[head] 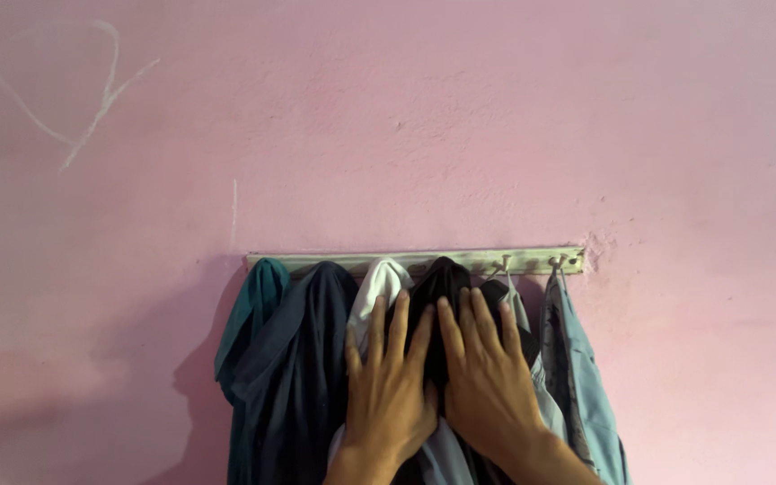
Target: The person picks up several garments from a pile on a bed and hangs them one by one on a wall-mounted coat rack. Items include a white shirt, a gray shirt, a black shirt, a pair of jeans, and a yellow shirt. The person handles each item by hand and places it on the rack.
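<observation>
From the head camera, the two hands are closest, reaching up from the bottom edge of the view with backs toward the camera. The left hand lies flat with fingers spread, its grip released, the palm pressed against hanging cloth; its fingertips reach onto the white garment and the edge of the black garment. The right hand is just beside it, thumbs nearly touching, also flat and released, with its fingers resting on the black garment and closing on nothing.

The black garment hangs near the middle of the hook rail, a pale narrow strip fixed level on the pink wall. The white garment hangs just to its left, touching it. Further left hangs a dark navy garment, and at the rail's left end a teal garment, partly tucked behind the navy one. At the rail's right end a light blue garment hangs from a hook, with a paler piece of cloth between it and the black garment. One hook near the right end shows bare metal.

On the wall, toward the upper left corner, is a faint white chalk scribble.
</observation>
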